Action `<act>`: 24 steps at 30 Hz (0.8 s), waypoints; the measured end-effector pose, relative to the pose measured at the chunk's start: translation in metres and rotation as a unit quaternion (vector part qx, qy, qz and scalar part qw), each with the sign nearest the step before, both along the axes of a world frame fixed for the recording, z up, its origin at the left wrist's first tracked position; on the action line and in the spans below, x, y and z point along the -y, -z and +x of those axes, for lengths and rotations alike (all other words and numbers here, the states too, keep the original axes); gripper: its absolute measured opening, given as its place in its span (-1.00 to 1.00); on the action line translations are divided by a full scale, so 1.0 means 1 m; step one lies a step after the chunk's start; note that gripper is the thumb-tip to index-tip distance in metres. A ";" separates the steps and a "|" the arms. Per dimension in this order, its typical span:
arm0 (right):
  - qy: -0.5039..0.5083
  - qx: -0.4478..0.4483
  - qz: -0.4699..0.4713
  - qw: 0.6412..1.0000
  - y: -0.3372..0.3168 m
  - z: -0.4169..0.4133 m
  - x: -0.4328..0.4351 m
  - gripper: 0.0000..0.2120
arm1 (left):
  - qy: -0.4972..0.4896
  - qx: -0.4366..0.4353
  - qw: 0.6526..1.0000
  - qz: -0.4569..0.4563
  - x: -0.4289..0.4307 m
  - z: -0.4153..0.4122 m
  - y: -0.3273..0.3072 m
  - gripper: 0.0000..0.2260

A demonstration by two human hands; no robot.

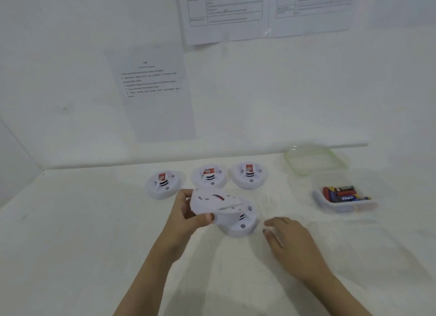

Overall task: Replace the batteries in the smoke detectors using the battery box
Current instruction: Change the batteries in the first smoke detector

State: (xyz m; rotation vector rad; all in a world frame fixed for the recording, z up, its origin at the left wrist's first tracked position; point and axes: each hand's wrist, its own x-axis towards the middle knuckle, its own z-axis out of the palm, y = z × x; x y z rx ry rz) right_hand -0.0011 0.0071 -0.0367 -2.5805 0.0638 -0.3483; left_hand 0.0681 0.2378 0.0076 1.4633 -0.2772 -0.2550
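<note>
left fingers grip the detector cover; right fingers loose, empty, beside detector.

Bright, washed-out, soft blur; edges distorted.

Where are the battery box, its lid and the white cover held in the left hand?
Battery box [349,207]: head view, on its clear front wall.
Lid [316,161]: head view, middle of the clear panel.
White cover [212,203]: head view, middle of its slotted face.
</note>
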 end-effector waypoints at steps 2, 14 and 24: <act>0.011 0.005 0.181 0.983 -0.014 -0.001 -0.007 -0.83 | 0.016 -0.016 1.000 -0.022 0.010 -0.006 0.004 -0.07; -0.121 -0.084 0.562 0.814 -0.036 -0.002 -0.021 -0.49 | 0.060 0.114 0.983 0.132 0.023 -0.024 0.015 -0.27; -0.217 -0.104 0.497 0.834 -0.033 -0.005 -0.022 -0.36 | 0.029 0.162 0.967 0.194 0.034 -0.035 0.028 0.03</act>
